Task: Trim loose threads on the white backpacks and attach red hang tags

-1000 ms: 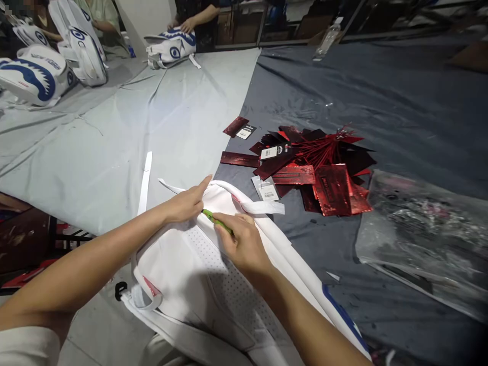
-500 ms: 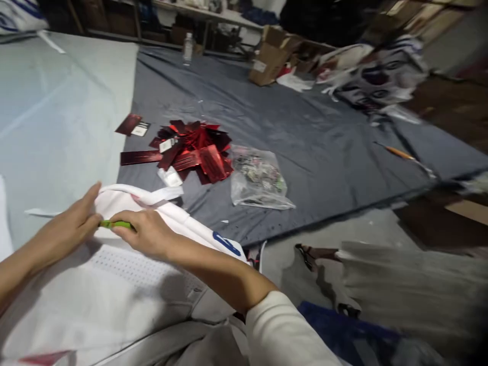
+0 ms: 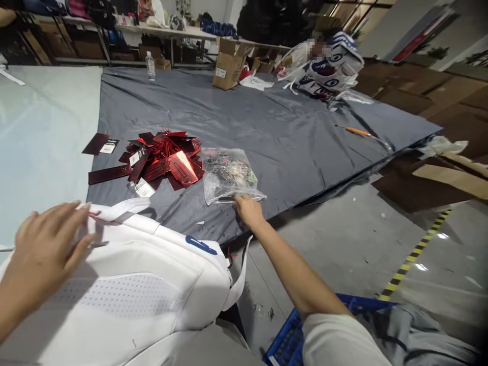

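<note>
Clear plastic bag (image 3: 229, 175) of small parts lies mid-frame on dark grey cloth (image 3: 290, 132). My right hand (image 3: 247, 209) at its near edge, fingers curled onto corner; grip itself hard to make out. My left hand (image 3: 46, 249), lower left, fingers spread open, hovering blurred over white backpack (image 3: 152, 284), holding nothing. Pile of red tags (image 3: 163, 160) just left of bag. Orange-handled tool (image 3: 358, 132) well apart, right of centre.

A cardboard box (image 3: 229, 63), water bottle (image 3: 151, 65) and orange-handled tool (image 3: 357, 131) sit on grey sheeting (image 3: 290, 127).
</note>
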`<state>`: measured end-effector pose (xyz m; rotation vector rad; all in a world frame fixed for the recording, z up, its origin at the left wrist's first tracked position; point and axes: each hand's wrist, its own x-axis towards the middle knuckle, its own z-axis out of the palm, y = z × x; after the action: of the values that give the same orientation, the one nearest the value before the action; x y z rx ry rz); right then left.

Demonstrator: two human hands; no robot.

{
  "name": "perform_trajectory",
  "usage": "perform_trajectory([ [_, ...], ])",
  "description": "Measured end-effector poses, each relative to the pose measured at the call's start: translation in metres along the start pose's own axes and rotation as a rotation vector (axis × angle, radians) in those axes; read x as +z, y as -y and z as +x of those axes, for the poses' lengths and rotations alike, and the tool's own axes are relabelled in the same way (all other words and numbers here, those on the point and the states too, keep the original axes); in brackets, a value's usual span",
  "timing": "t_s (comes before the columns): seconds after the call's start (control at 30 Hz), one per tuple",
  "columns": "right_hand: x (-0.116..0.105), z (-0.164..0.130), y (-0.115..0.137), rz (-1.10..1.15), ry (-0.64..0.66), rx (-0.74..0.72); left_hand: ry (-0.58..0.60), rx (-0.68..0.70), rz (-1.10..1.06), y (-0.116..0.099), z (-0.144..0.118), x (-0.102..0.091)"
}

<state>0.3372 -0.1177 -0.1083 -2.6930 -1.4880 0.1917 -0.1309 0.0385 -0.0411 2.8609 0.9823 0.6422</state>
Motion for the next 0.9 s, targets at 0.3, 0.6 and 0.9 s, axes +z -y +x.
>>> perform_trajectory([
  [0.3,0.004,0.057,0.005,-0.049,0.081,-0.083,0.154,0.290,0.051,-0.125,0.083,0.045],
  [0.6,0.010,0.061,-0.004,-0.051,0.067,0.039,0.801,0.282,-0.094,-0.225,0.208,0.184],
  [0.9,0.005,0.046,0.001,-0.003,-0.005,-0.097,0.681,0.183,-0.164,-0.211,0.216,0.212],
])
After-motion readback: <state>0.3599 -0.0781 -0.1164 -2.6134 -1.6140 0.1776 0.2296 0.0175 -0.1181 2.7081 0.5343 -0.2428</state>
